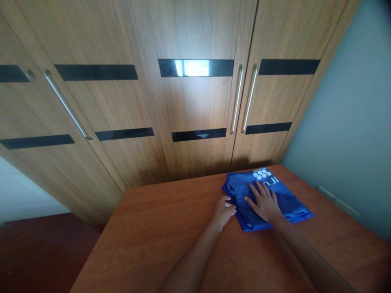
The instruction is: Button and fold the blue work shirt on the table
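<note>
A folded blue cloth item (288, 199) lies on the reddish-brown wooden table (165, 228), with white dots and partly covered white lettering printed near its far edge. It has a slight sheen and several layers, but whether it is a garment or a bag I cannot tell. My right hand (264, 203) rests flat on top of it, fingers spread. Beside its left edge is my left hand (224, 211), fingers loosely curled and the thumb a little apart, with nothing visible between them. The cloth's left side looks creased and uneven.
A wooden wardrobe (195, 106) with dark strips and long metal handles (236, 99) stands right behind the table. A pale wall (351, 134) with a low socket strip (337, 201) is at the right. Dark reddish floor (39, 248) shows at the left.
</note>
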A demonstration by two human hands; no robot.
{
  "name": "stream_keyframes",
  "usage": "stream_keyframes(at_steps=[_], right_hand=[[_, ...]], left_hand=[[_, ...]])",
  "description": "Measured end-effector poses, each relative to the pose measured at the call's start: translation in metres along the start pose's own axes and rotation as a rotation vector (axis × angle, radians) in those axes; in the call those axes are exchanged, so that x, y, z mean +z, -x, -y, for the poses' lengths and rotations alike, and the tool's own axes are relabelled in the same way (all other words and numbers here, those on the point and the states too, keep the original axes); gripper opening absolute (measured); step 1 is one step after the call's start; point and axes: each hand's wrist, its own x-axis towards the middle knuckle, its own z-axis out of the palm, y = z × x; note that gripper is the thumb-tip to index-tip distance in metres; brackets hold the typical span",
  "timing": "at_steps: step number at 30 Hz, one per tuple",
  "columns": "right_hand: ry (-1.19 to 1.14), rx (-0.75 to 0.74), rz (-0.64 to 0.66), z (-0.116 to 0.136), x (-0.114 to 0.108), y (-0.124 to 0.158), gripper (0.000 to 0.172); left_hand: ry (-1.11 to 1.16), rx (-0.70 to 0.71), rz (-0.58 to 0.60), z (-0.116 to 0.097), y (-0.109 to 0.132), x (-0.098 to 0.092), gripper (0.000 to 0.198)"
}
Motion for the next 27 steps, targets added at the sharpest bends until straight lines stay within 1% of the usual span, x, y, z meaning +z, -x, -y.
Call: stream_keyframes(at_steps=[2, 4, 6, 9, 10, 12, 14, 16, 17, 19, 21, 23, 24, 25, 27], right_hand=[[0.033, 0.020, 0.014, 0.004, 0.012, 0.003, 0.063], [0.059, 0.025, 0.004, 0.001, 0.021, 0.003, 0.064], [0.068, 0.023, -0.015, -0.004, 0.026, 0.002, 0.063], [0.024, 0.018, -0.022, -0.007, 0.021, -0.001, 0.061], [-0.010, 0.022, -0.018, -0.006, 0.017, -0.002, 0.059], [-0.108, 0.078, -0.019, 0.003, 0.007, -0.001, 0.052], [-0.185, 0.159, -0.037, 0.022, -0.004, 0.002, 0.047], [-0.239, 0.171, -0.058, 0.050, -0.012, 0.008, 0.045], [-0.274, 0.134, -0.060, 0.068, -0.016, 0.012, 0.043], [-0.461, 0.024, -0.054, 0.107, -0.019, 0.022, 0.041], [-0.685, -0.058, 0.049, 0.147, -0.020, 0.034, 0.037], [-0.826, -0.081, 0.164, 0.179, -0.018, 0.044, 0.035], [-0.853, -0.086, 0.195, 0.190, -0.016, 0.048, 0.033], [-0.857, -0.094, 0.204, 0.197, -0.014, 0.051, 0.032], [-0.857, -0.120, 0.182, 0.202, -0.010, 0.055, 0.030]], left_hand=[[-0.001, 0.018, 0.007, -0.001, 0.008, -0.008, 0.040], [-0.007, 0.036, 0.008, -0.001, 0.017, -0.016, 0.038], [-0.014, 0.057, 0.006, -0.002, 0.028, -0.024, 0.036], [-0.025, 0.097, 0.017, -0.002, 0.047, -0.037, 0.030], [-0.030, 0.112, 0.023, -0.003, 0.054, -0.042, 0.029], [-0.047, 0.136, 0.034, -0.005, 0.070, -0.056, 0.026], [-0.067, 0.154, 0.035, -0.008, 0.086, -0.074, 0.025], [-0.105, 0.170, 0.011, -0.011, 0.102, -0.095, 0.022], [-0.138, 0.176, -0.009, -0.012, 0.109, -0.106, 0.022], [-0.215, 0.179, -0.051, -0.015, 0.123, -0.125, 0.023], [-0.263, 0.167, -0.073, -0.020, 0.136, -0.138, 0.026], [-0.249, 0.144, -0.077, -0.028, 0.149, -0.142, 0.030], [-0.226, 0.132, -0.073, -0.033, 0.156, -0.140, 0.032], [-0.197, 0.122, -0.061, -0.040, 0.164, -0.137, 0.034], [-0.111, 0.124, -0.010, -0.056, 0.184, -0.124, 0.036]])
